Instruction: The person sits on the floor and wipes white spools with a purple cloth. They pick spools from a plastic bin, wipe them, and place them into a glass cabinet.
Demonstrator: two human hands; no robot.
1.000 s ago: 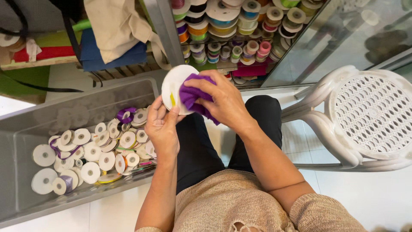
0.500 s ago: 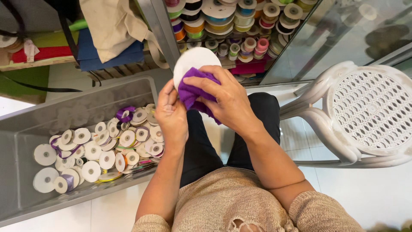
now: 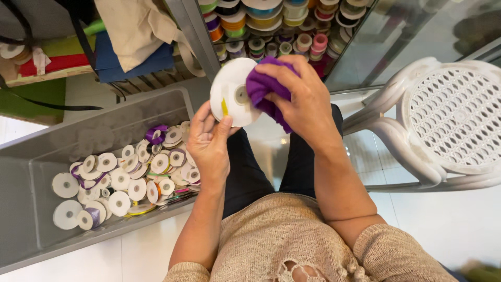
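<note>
My left hand holds a white ribbon spool by its lower edge, flat side facing me, with a strip of yellow ribbon showing at its rim. My right hand grips a bunched purple cloth and presses it against the spool's right side. Both hands are raised in front of me, above my dark trousers.
A grey plastic bin at the left holds several ribbon spools, mostly white. A white plastic chair stands at the right. Shelves with colourful spools and folded fabrics lie beyond. White tiled floor lies below.
Both hands have risen slightly with the spool. The spool's flat face has turned more towards me, and the purple cloth has shifted over its right side.
</note>
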